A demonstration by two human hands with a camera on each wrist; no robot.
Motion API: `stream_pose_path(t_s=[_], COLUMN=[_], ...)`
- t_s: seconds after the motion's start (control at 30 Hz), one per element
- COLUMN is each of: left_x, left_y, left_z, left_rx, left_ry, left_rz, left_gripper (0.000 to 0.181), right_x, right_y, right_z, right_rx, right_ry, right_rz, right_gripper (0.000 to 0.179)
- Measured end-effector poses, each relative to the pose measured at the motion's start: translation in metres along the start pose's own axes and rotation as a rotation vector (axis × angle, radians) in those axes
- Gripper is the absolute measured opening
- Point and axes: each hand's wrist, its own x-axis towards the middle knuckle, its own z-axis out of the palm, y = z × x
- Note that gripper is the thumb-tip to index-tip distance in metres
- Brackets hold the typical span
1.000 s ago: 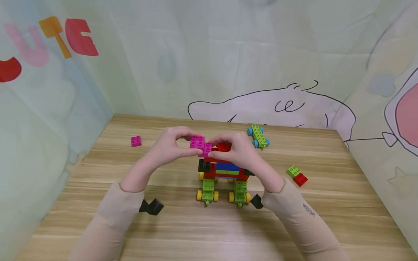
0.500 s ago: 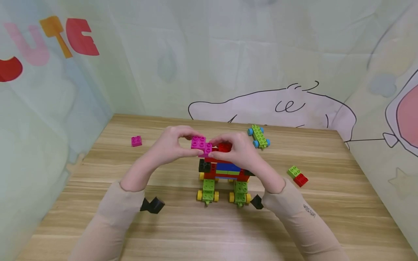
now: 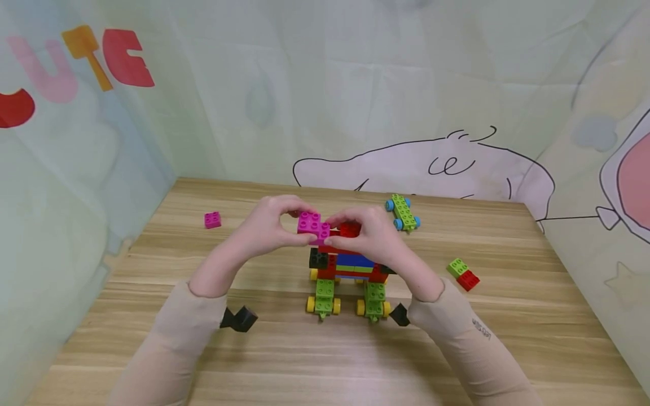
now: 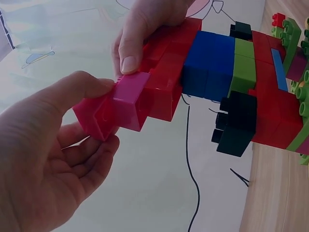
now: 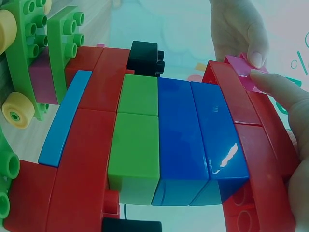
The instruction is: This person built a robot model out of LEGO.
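My left hand [image 3: 264,228] pinches a pink building brick [image 3: 307,221] between thumb and fingers; its hollow underside shows in the left wrist view. That brick overlaps the outer end of a second pink brick [image 4: 130,101], set one step lower. The right hand [image 3: 367,230] holds this second brick, thumb on its near side, against the red top layer [image 5: 244,108] of a tall brick model. Below come blue bricks [image 5: 183,130], green bricks [image 5: 135,140] and a red body [image 5: 89,130]. A black brick [image 4: 236,123] juts from its side.
The model stands on green wheeled bases [image 3: 324,304] with yellow wheels. On the wooden table lie a loose pink brick [image 3: 212,220] at the left, a green car base [image 3: 403,213] with blue wheels behind, and a joined green-and-red brick pair [image 3: 463,274] at the right.
The left hand and its pink brick have shifted very slightly to the right. The right hand and the model keep almost the same position.
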Motion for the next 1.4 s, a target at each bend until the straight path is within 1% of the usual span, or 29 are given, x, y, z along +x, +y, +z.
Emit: stream_pose_path(t_s=[0.2,0.33,0.47,0.7,0.83,0.97,1.07,1.4], left_x=[-0.001,-0.002,-0.005,-0.006,-0.005,-0.005,-0.004,-0.003], left_y=[-0.002,-0.006,-0.010,-0.015,-0.016,-0.015,-0.015,-0.013], left_z=[0.005,0.009,0.011,0.013,0.013,0.011,0.010,0.008], left_rx=[-0.022,-0.047,-0.085,-0.119,-0.142,-0.143,-0.140,-0.140], left_ry=[0.004,0.023,0.050,0.093,0.092,0.073,0.059,0.050], left_rz=[0.003,0.033,0.061,0.090,0.064,0.026,0.010,0.016], left_gripper=[0.039,0.039,0.044,0.033,0.033,0.034,0.034,0.035], right_x=[0.000,0.000,0.000,0.000,0.000,0.000,0.001,0.000], right_y=[0.001,0.001,0.002,0.003,0.002,0.002,0.002,0.002], right_z=[0.001,0.000,0.001,0.002,0.002,0.002,0.002,0.001], right_rx=[-0.001,0.003,0.000,-0.012,-0.016,-0.017,-0.016,-0.023], right_ry=[-0.001,-0.001,-0.004,-0.005,-0.003,-0.003,-0.003,0.002], right_rz=[0.003,0.005,0.005,0.004,0.002,-0.001,-0.003,-0.010], right_gripper=[0.029,0.029,0.029,0.030,0.030,0.031,0.030,0.030])
